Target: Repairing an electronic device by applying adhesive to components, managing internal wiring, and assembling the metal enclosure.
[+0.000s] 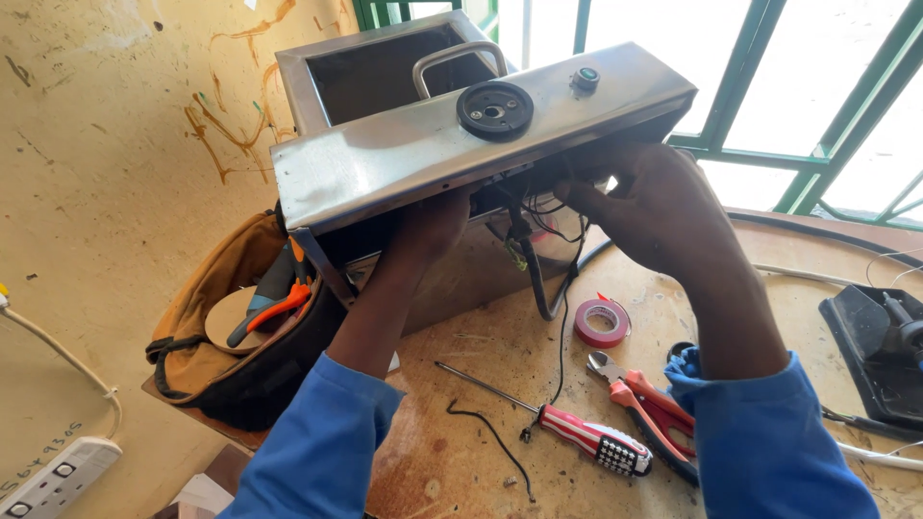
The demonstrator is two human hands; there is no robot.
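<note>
A stainless steel appliance box (404, 154) with a black round knob (494, 109), a small green button (585, 77) and a metal handle (452, 56) is tilted up above a worn round table (481, 461). My left hand (428, 231) reaches up under its open underside, fingers hidden inside. My right hand (654, 207) is also under the box's right end, among black wires (548, 221) that hang down from it. Both sleeves are blue.
On the table lie a red-and-white handled screwdriver (577, 437), red-handled pliers (649, 399), a roll of red tape (603, 323) and a loose black wire (495, 437). A brown tool bag (231, 356) with orange pliers sits left. A white power strip (53, 476) lies at the lower left, a black part (880, 346) at right.
</note>
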